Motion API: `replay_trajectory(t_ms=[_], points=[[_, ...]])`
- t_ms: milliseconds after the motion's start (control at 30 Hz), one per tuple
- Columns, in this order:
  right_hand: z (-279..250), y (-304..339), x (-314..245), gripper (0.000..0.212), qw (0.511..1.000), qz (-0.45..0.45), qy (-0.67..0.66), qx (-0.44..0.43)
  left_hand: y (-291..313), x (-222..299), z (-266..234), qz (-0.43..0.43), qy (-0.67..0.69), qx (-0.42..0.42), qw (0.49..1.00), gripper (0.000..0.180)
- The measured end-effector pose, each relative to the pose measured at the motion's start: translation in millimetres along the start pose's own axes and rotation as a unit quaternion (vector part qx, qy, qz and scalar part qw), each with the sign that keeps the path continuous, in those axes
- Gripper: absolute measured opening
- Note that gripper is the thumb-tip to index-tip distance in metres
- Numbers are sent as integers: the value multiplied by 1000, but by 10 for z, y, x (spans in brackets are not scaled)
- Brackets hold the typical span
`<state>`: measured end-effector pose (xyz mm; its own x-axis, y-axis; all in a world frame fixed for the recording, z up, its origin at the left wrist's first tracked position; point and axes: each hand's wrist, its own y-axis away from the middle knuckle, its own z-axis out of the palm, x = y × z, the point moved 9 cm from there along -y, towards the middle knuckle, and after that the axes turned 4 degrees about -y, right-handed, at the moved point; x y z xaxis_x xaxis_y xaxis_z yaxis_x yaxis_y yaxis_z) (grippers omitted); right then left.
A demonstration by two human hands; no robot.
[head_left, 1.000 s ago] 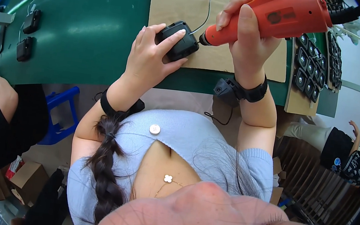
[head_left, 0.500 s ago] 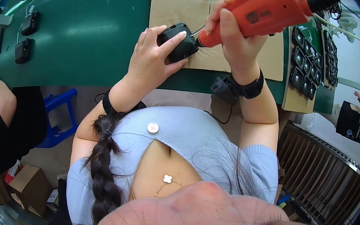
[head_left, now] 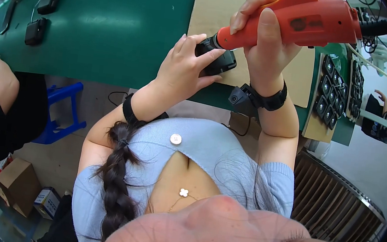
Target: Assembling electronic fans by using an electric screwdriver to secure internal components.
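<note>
My right hand [head_left: 273, 43] is wrapped round a red electric screwdriver [head_left: 307, 21], its black cord trailing off to the upper right. The driver's nose points left, down onto a small black plastic housing [head_left: 222, 64]. Fingers of my left hand [head_left: 186, 62] grip that housing from its left side, thumb along the near edge. It sits on a cardboard sheet [head_left: 295, 80] laid over the green table. The driver's bit is hidden between its nose and the housing.
More black housings with cables [head_left: 35, 31] stand on the green table [head_left: 100, 51] at the left. Rows of black units [head_left: 330, 92] lie on cardboard at the right. A blue stool [head_left: 61, 114] and another person's arm [head_left: 3, 76] are at the left.
The screwdriver's nose has shifted from the housing's right side to its far left corner. The loose wire with a white connector no longer shows. My view has shifted slightly.
</note>
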<state>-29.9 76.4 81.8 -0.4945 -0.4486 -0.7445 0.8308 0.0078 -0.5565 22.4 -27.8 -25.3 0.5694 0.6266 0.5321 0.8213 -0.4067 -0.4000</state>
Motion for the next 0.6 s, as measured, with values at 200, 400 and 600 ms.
replay_trajectory(t_ms=[200,400,600], points=[[9,-2,101,24,995,-22,65,-78,13,-31,5,-1,8,2,1000,59],[81,4,140,25,991,-22,69,-111,19,-37,0,5,8,5,1000,59],[158,41,136,26,987,-21,79,-135,24,-54,6,-5,13,-2,1000,56]])
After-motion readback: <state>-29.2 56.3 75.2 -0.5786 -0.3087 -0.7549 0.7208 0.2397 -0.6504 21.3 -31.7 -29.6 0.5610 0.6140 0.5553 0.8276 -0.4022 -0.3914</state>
